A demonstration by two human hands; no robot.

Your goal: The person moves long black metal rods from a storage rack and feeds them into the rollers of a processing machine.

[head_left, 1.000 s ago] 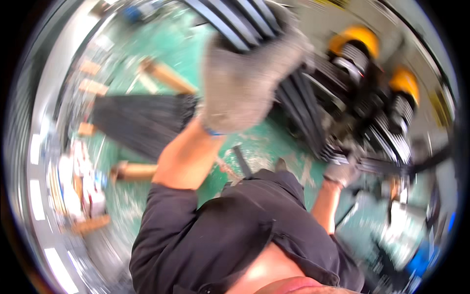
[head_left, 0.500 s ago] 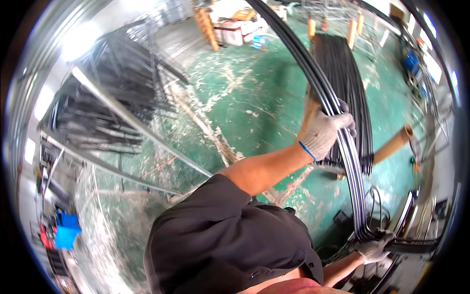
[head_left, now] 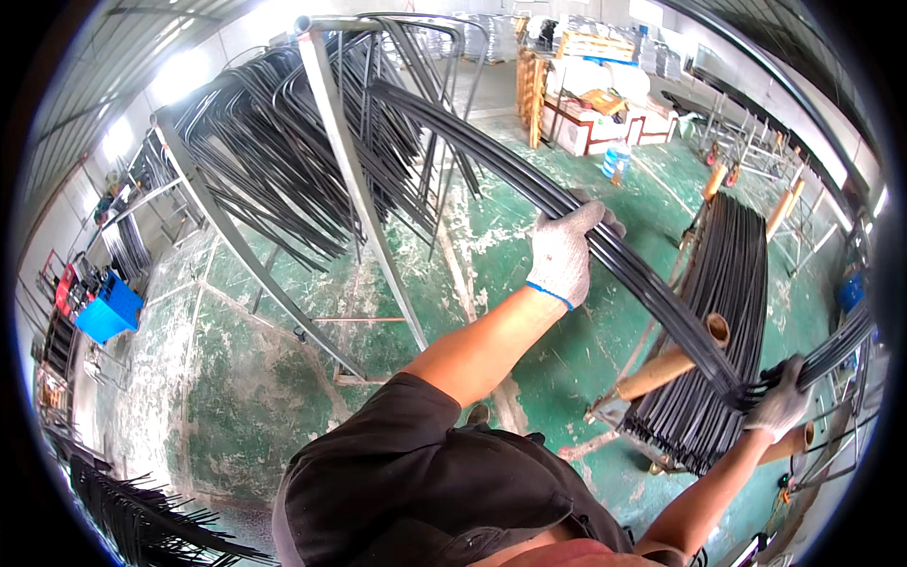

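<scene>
The left hand [head_left: 563,253], in a white glove, is gripping a bundle of long black rods [head_left: 491,161] from above, fingers wrapped over it. The right hand [head_left: 780,404], in a grey glove, is closing around the same bundle lower down, near the right rim. The rods are arcing from the rack [head_left: 283,161] across to that hand; their far ends are getting lost among the rods hanging on the rack. A stack [head_left: 723,312] of more black rods is lying on wooden trestles beside the right hand. The green floor [head_left: 274,378] is looking scuffed and white-stained. A blue crate [head_left: 109,309] is sitting far left.
</scene>
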